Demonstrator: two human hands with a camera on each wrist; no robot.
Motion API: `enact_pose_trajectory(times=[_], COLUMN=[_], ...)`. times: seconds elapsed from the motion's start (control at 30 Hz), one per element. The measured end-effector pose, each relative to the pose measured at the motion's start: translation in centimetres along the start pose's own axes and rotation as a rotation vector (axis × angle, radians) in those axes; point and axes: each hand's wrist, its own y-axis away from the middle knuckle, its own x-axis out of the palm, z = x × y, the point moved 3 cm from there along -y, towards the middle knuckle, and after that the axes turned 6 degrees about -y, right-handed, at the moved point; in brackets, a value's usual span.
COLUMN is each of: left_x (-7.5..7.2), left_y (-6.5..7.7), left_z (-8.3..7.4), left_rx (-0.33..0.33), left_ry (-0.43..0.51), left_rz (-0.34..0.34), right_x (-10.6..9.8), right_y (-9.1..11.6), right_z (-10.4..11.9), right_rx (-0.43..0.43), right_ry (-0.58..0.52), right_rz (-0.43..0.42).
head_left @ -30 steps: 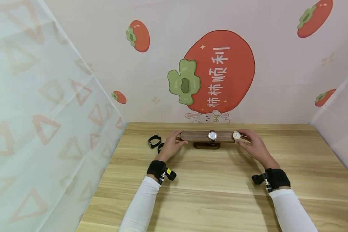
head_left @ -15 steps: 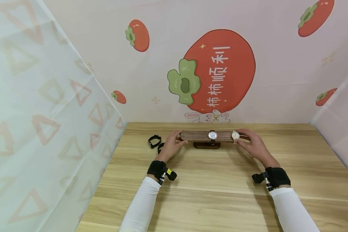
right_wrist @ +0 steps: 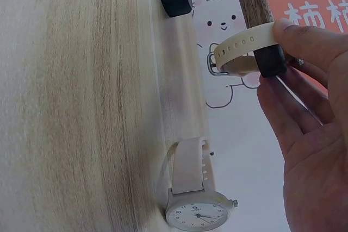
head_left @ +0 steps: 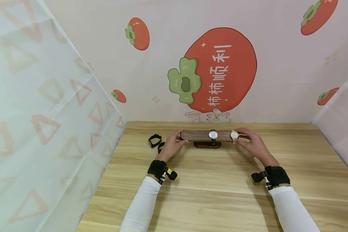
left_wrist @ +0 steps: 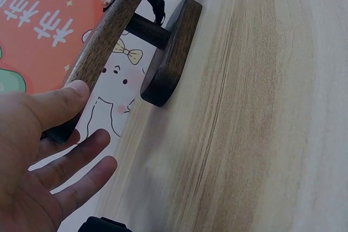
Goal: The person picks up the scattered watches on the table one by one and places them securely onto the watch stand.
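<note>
A dark wooden watch stand (head_left: 194, 135) stands near the back of the table, its bar raised on a short post above a rounded base (left_wrist: 171, 58). My left hand (head_left: 170, 146) grips the bar's left end, thumb on one side. At the right end, my right hand (head_left: 256, 146) pinches a watch with a cream strap (right_wrist: 239, 47), which loops around the bar with its buckle hanging below. A watch with a dark strap (head_left: 213, 135) sits near the bar's middle. In the right wrist view, another pale-strapped watch (right_wrist: 198, 213) lies on the table beneath my right hand.
Two black-strapped watches lie left of the stand: one in full sight (head_left: 155, 141), another (head_left: 160, 147) partly hidden by my left hand. A printed wall (head_left: 278, 80) rises behind the wooden table (head_left: 214, 193), with a side wall (head_left: 61, 129) on the left.
The cream-strapped watch has slid slightly left along the bar with my right hand. My left hand stays on the bar's left end. The head view has tilted a little.
</note>
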Motion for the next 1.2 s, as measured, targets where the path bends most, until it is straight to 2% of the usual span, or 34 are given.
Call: enact_pose_trajectory(times=[0.47, 0.8, 1.2], left_x=[0.2, 0.0, 0.2], left_y=[-0.2, -0.4, -0.5], left_z=[0.2, -0.2, 0.1], left_rx=[0.015, 0.0, -0.016], left_ry=[-0.008, -0.01, -0.012], left_rz=[-0.007, -0.009, -0.001], right_x=[0.4, 0.5, 1.1], right_y=[-0.3, -0.7, -1.0], right_z=[-0.5, -0.7, -1.0], right_rx=[-0.013, 0.006, -0.008], right_ry=[0.026, 0.019, 0.046], right_rz=[-0.008, 0.008, 0.005])
